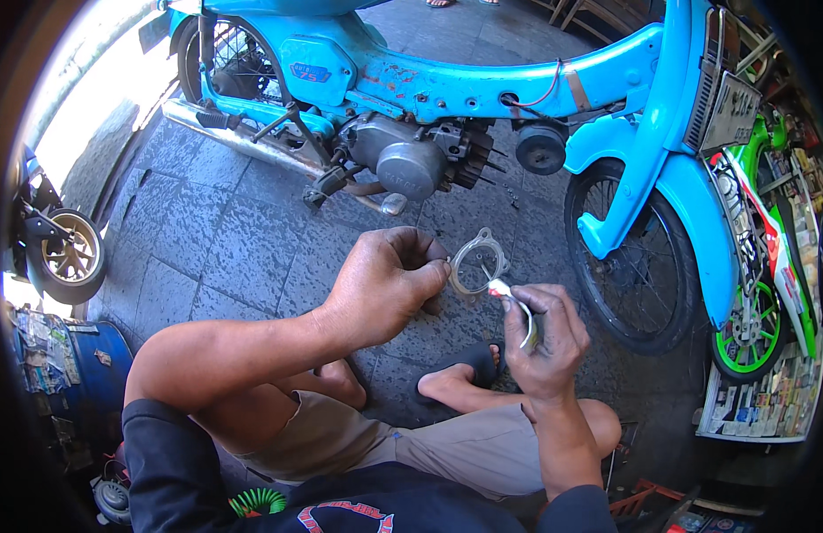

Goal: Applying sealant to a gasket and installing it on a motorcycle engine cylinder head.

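While a thin, pale ring with small lugs is held by its left edge between the fingers of the left hand, a small white tube with a reddish tip is pinched in the fingers of the right hand, at the ring's near right side; whether tube and ring touch cannot be told. Both are held above the dark tiled floor, and a blue motorbike is seen on the far side.

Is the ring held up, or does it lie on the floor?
Held up: the left hand holds the ring at its edge, above the floor.
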### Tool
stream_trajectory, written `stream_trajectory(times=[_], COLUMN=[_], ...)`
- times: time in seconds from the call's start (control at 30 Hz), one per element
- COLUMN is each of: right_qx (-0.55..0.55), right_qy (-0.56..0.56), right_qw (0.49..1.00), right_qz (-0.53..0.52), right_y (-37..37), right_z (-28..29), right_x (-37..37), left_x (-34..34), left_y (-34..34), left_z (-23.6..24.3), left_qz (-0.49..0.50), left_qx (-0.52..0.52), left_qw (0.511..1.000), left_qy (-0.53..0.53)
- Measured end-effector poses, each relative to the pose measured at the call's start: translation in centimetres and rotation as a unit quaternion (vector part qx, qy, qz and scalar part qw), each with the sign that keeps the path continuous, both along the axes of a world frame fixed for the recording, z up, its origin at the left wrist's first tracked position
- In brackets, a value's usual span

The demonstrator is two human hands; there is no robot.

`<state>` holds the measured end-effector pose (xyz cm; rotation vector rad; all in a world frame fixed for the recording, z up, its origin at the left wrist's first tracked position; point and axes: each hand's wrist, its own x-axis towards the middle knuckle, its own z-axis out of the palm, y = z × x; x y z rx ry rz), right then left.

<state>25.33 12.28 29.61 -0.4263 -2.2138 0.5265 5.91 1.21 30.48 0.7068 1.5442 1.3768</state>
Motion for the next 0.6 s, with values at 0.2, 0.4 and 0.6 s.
stream_trajectory(times=[0.2,0.4,0.6], right_qx=[0.0,-0.006,-0.007], right_qy=[-0.004,-0.006,0.006], right_qw=[0.999,1.0,0.999], right_qz=[0.041,0.019,-0.041], right_y=[-1.3,-1.2,0.0], right_z=[0.1,-0.1,-0.1], right_x=[-0.6,-0.4,-0.1], left_x=[0.1,-0.2,0.1], left_y=[0.0,-0.3,-0.2], left_z=[0.1,0.2,0.3], left_qz=[0.001,0.006,0.005], left_qx=[0.002,0.008,-0.001], left_qw=[1.0,1.0,1.0], left_qy=[0.0,-0.008,0.001])
